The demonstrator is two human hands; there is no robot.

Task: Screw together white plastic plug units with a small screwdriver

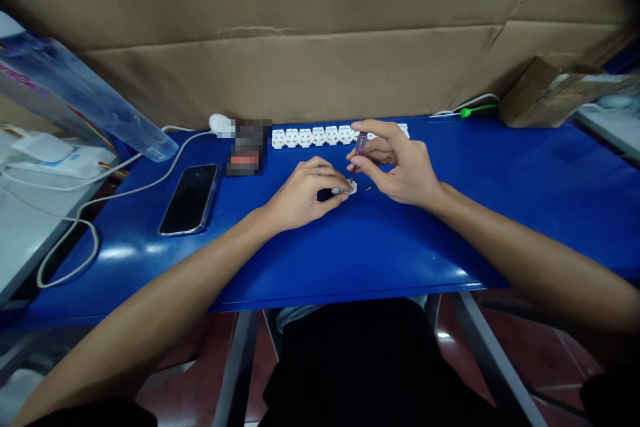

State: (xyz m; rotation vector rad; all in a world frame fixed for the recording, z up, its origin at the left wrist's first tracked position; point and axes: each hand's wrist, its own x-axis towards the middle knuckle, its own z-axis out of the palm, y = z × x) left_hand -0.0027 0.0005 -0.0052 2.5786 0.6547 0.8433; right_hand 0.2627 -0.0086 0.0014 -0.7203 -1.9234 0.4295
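Observation:
My left hand [311,192] is closed on a small white plastic part [353,187], pinning it to the blue tabletop between thumb and fingers. Above that part, my right hand [397,163] grips a small screwdriver by its purple translucent handle [361,142]. The shaft points down at the white part; whether the tip sits in a screw is too small to tell. Just right of the part lies a tiny screw [369,188]. Behind both hands runs a row of similar white plastic parts [319,137], its right portion partly hidden by my right hand.
A phone [189,200] lies at left, beside a blurred-out dark packet [246,148] and a white cable [150,188]. A clear plastic tube-like wrapper [100,93] leans at far left. A green-handled tool [477,111] and a cardboard box [537,93] are at back right, before a cardboard wall [320,73].

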